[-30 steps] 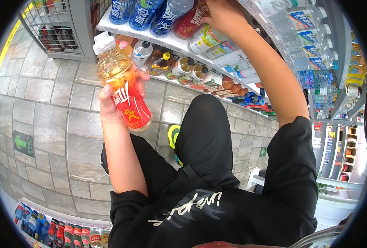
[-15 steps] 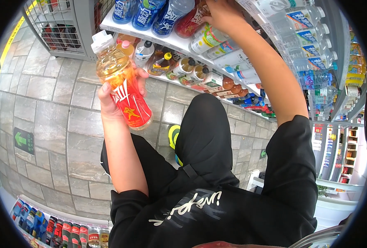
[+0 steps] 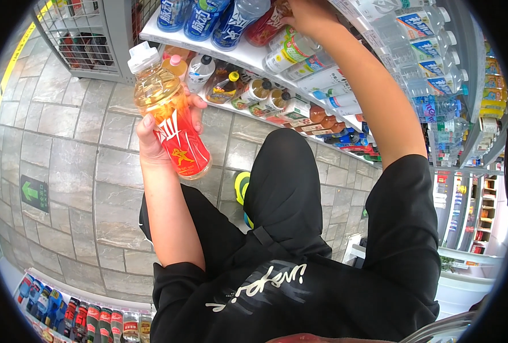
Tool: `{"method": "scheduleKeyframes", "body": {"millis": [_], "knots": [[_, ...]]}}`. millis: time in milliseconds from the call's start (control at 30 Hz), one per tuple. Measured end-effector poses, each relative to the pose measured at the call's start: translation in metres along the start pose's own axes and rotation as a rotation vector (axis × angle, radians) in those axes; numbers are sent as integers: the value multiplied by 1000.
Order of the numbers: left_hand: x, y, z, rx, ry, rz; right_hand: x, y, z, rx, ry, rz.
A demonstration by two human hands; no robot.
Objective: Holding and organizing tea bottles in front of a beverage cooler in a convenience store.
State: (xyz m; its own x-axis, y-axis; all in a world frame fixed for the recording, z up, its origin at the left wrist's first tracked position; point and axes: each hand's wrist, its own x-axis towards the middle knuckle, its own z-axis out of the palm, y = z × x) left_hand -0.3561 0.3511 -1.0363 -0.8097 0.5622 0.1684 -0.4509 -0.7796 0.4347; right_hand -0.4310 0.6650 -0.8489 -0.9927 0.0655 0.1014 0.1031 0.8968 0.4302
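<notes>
In my left hand [image 3: 145,134] is a clear plastic drink bottle [image 3: 179,134] with a red and orange label and a white cap. My fingers and thumb wrap round it, and it tilts with the cap up and to the left. My right hand [image 3: 308,17] reaches to the upper shelf at the top edge of the view. Its thumb and fingers are closed at a red drink bottle [image 3: 263,28] standing there; the fingertips are partly cut off. Blue-labelled bottles [image 3: 231,26] stand in a row to the left of that one.
The white shelf [image 3: 165,39] holds clear bottles with green labels [image 3: 291,54] near my right forearm. A lower shelf bears assorted drinks [image 3: 225,86]. Upright water bottles [image 3: 431,48] stand at the right. A grey wire-mesh cage [image 3: 82,34] is at the far left, above the tiled floor [image 3: 71,166].
The red bottle at my right hand has shifted slightly up and turned, showing more of its label. My left hand and its bottle have stayed almost still.
</notes>
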Motion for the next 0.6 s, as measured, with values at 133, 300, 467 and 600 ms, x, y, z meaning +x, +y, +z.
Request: {"method": "scheduleKeyframes", "body": {"millis": [133, 300, 467, 600], "knots": [[0, 1, 1, -33, 24, 2, 9, 10, 10, -15, 11, -16], [2, 3, -3, -15, -6, 2, 12, 7, 5, -52, 7, -12], [-2, 5, -4, 38, 7, 6, -10, -5, -22, 18, 13, -95], [1, 9, -7, 83, 59, -29, -78, -34, -11, 119, 413, -257]]}}
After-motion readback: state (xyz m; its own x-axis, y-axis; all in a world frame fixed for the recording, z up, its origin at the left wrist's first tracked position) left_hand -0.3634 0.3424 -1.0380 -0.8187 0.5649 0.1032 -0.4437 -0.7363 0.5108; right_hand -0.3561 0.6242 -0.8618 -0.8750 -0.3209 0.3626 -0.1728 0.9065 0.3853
